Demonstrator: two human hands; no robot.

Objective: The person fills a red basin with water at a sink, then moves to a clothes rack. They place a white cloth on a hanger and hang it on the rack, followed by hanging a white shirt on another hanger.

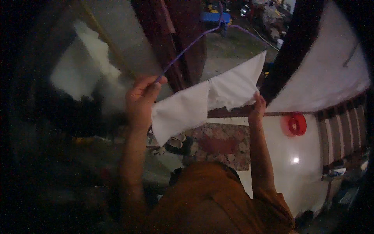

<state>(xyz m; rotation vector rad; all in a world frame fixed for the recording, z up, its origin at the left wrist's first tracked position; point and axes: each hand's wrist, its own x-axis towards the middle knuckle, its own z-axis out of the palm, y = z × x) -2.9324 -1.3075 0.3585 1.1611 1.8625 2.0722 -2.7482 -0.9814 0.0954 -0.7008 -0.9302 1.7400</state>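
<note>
A purple wire hanger (189,46) hangs in front of me, its hook end running up past the top of the picture. White cloth (183,110) is draped along its lower part, in two panels with a dip between them. My left hand (143,95) is closed around the hanger's left corner, thumb and fingers pressed together on the wire. At the right end, my right hand (258,107) pinches the lower edge of the cloth. Most of the hanger's lower bar is hidden behind the fabric.
Below lies a patterned rug (218,144), with shoes (177,141) at its left. A red round object (297,124) rests on the pale floor. Behind the hanger, a dark doorway frame (302,46) opens onto clutter and a blue item (215,17). More white cloth (83,62) hangs at left.
</note>
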